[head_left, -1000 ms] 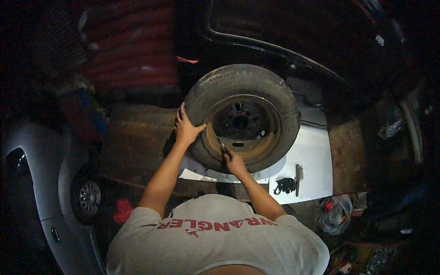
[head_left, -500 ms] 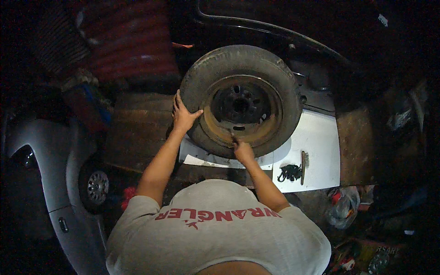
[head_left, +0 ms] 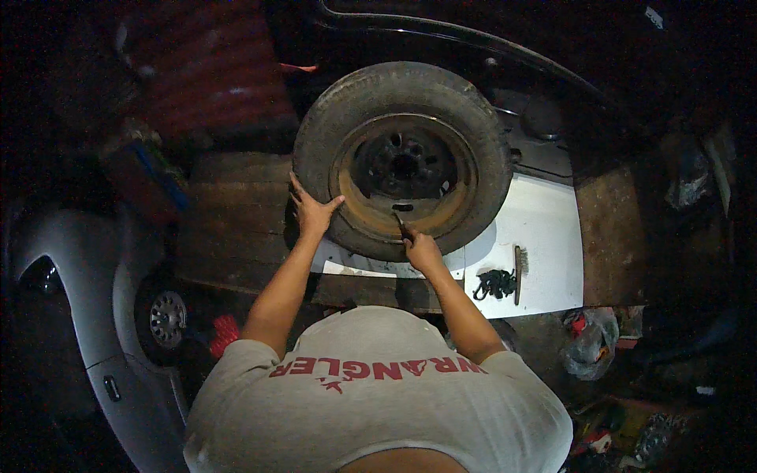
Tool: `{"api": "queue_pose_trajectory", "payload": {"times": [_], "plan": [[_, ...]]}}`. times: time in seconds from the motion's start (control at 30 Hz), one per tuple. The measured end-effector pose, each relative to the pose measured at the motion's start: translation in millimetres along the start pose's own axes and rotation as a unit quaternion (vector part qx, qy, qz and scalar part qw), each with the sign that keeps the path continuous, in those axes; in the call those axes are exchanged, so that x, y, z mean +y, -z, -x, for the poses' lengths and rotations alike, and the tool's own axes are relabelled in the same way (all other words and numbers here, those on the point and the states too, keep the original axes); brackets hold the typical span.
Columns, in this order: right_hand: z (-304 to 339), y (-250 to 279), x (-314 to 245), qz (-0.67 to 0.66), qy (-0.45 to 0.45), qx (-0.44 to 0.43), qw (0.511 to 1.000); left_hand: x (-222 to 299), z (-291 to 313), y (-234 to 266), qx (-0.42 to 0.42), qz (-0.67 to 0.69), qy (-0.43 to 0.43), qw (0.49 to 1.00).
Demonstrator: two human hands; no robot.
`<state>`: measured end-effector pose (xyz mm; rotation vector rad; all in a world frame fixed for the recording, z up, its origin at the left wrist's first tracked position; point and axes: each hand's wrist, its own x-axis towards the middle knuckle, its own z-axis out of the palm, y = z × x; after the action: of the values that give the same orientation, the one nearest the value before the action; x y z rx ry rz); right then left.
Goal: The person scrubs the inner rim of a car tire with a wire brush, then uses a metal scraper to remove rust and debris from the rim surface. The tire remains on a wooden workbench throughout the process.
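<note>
A dusty car wheel point(head_left: 311, 110), a black tire on a brown, rusty-looking steel rim, leans toward me with its hub side facing me. My left hand point(head_left: 313, 214) rests against the tire's lower left side, fingers spread along the sidewall edge and thumb stretched toward the rim. In my right hand point(head_left: 423, 251), fingers closed, is a slim dark hand tool point(head_left: 402, 225); its tip points up at the lower part of the rim. The tool's exact kind is too small and dark to tell.
The wheel stands on a white sheet point(head_left: 544, 229) over a wooden board point(head_left: 229, 213). A wire brush point(head_left: 518, 274) and a bunched black cloth or cord point(head_left: 495, 284) lie on the sheet. A grey car point(head_left: 87, 252) is at left; a plastic bag point(head_left: 591, 347) lies at right.
The view has shifted slightly, so the wheel sits a little higher and further left in the picture. The right hand's tool shows more clearly against the rim; the left hand stays on the tire.
</note>
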<state>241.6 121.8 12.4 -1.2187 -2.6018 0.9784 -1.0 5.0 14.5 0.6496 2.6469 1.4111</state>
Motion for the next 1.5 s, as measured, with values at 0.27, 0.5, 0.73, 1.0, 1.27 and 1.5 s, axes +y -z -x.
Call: {"api": "queue_pose_trajectory", "payload": {"times": [0.27, 0.5, 0.73, 1.0, 1.27, 1.5], "plan": [[-43.7, -40.7, -6.1, 0.072, -0.018, -0.021, 0.997, -13.0, -4.4, -4.7, -0.014, 0.023, -0.018, 0.999], [-21.1, -1.6, 11.5, 0.082, -0.001, -0.017, 0.997, -7.0, -3.3, -2.9, -0.009, -0.024, 0.024, 0.999], [-59.7, -29.1, -6.9, 0.109, 0.036, -0.012, 0.993, 4.8, -2.0, 1.4, -0.034, -0.04, 0.052, 0.997], [-46.1, -21.5, 16.5, 0.108, 0.001, -0.02, 0.994, -17.3, -4.9, -6.6, -0.039, 0.033, 0.02, 0.998], [-55.7, -28.1, 22.2, 0.121, 0.028, -0.033, 0.992, -7.9, -6.9, -3.3, -0.031, -0.004, 0.041, 0.999], [-70.9, -36.3, -41.0, 0.075, 0.019, 0.012, 0.997, -7.6, -6.3, -3.9, -0.04, 0.005, 0.035, 0.999]]}}
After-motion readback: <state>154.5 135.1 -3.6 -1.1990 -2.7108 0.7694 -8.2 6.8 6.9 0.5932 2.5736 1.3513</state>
